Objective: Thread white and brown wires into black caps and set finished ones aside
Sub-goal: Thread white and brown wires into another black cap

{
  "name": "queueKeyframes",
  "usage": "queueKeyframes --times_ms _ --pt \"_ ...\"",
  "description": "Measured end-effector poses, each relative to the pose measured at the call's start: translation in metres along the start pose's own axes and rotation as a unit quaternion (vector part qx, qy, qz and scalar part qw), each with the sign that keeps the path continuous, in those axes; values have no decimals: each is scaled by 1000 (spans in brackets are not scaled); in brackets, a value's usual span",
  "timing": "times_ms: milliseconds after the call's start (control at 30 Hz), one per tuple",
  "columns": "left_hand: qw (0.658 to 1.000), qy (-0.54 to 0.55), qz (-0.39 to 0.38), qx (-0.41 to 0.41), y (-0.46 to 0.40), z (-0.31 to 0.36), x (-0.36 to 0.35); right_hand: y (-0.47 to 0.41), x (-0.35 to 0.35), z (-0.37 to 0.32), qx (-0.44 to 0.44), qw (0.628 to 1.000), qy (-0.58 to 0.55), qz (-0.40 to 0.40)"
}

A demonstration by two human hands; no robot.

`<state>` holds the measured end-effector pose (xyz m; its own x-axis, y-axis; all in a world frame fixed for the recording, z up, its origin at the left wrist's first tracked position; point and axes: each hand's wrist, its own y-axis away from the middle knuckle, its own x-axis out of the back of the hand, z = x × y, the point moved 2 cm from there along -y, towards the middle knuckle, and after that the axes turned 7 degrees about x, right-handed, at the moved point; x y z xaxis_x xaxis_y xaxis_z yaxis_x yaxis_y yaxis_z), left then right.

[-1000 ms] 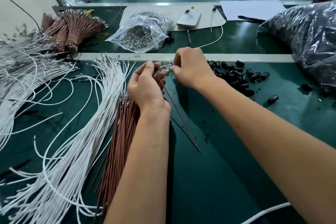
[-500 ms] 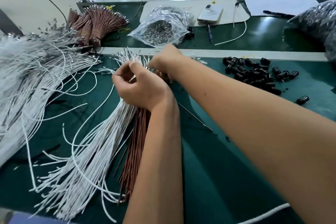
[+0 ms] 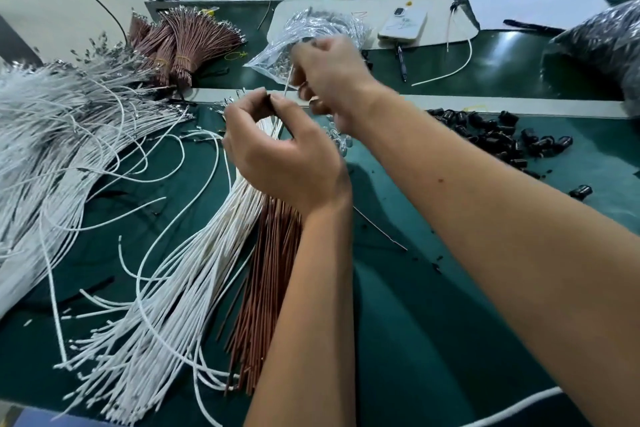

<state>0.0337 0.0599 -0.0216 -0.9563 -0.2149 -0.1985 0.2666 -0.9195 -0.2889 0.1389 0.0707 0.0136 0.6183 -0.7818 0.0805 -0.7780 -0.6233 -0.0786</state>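
Head: clear bag [image 3: 277,55] of metal terminals [image 3: 282,66]

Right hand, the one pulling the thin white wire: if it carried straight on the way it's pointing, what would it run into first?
The right hand points away and slightly left. First in that line is probably the crinkled clear plastic bag of small metal parts, already right behind its fingers; depth is hard to judge, so they may be touching.

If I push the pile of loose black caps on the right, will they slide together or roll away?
The black caps look small and rounded, so they would probably scatter and roll rather than move together. A few already lie apart from the heap on the green mat. They seem light, so a gentle push may suffice.
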Motion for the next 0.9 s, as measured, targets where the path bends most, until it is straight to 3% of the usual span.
queueKeyframes --times_ms 100,200,300,367,433,533,600,667,733,800,867,900 --pt "995 -46 -42 -81 5 9 -1 4 35 -26 45 991 -127 15" --pt "980 -86 -142 -108 13 6 -8 1 91 -41 92 964 -225 110" --pt "951 -118 -272 -86 27 6 -17 -1 151 -44 92 935 -290 182" --pt "920 -100 -379 -11 38 4 -23 6 183 -40 79 925 -301 219" --pt "864 -41 -486 124 54 3 -27 16 206 -29 65 920 -306 237" --pt "741 32 -598 305 81 3 -30 32 231 -8 37 923 -286 256" --pt "674 43 -649 351 95 3 -29 39 244 5 26 920 -278 276" --pt "634 30 -682 364 104 1 -27 44 253 14 24 918 -268 293" --pt "620 -1 -705 344 112 -1 -26 50 256 18 25 927 -235 291" --pt "637 -14 -698 326 116 -3 -27 57 256 21 11 952 -143 271" --pt "680 -14 -665 309 115 -6 -30 69 258 21 -10 963 81 255" --pt "702 -14 -646 299 114 -7 -31 75 258 18 -13 949 213 234"
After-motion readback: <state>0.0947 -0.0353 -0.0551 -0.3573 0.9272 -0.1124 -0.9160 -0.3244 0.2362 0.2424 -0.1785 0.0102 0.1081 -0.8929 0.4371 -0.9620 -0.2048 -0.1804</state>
